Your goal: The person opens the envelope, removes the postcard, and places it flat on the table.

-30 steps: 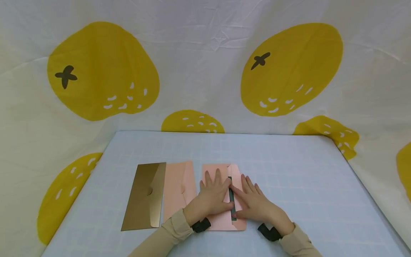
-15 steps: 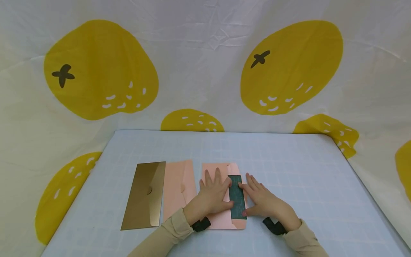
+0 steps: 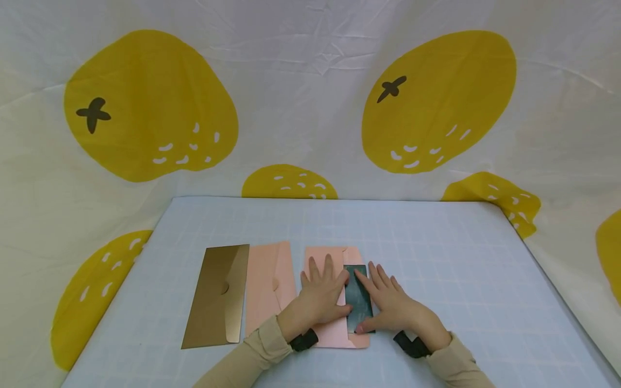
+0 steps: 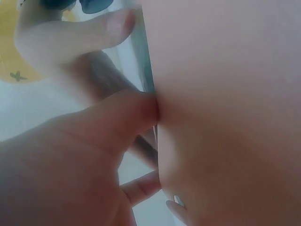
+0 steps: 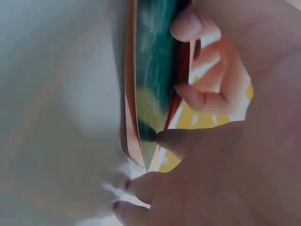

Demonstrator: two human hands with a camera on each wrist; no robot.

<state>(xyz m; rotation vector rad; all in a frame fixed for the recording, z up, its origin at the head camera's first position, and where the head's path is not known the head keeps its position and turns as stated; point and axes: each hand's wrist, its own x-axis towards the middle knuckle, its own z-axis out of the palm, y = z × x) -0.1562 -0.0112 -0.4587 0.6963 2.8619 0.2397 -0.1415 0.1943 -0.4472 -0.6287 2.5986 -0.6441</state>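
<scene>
The right hand's (image 3: 398, 310) fingers lie spread, tips touching a green card (image 3: 358, 296); the left hand's (image 3: 319, 296) spread fingers rest on the pink envelope (image 3: 335, 332) around it, midway between the table's (image 3: 461, 269) side edges. The card, lately a sliver, now shows broadly, so more lies uncovered. No writing is readable.

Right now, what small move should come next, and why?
Probably slide the dark green rectangular card further out: more shows than a second ago, the right hand touches it, and the left hand rests on the open pink paper envelope.
</scene>
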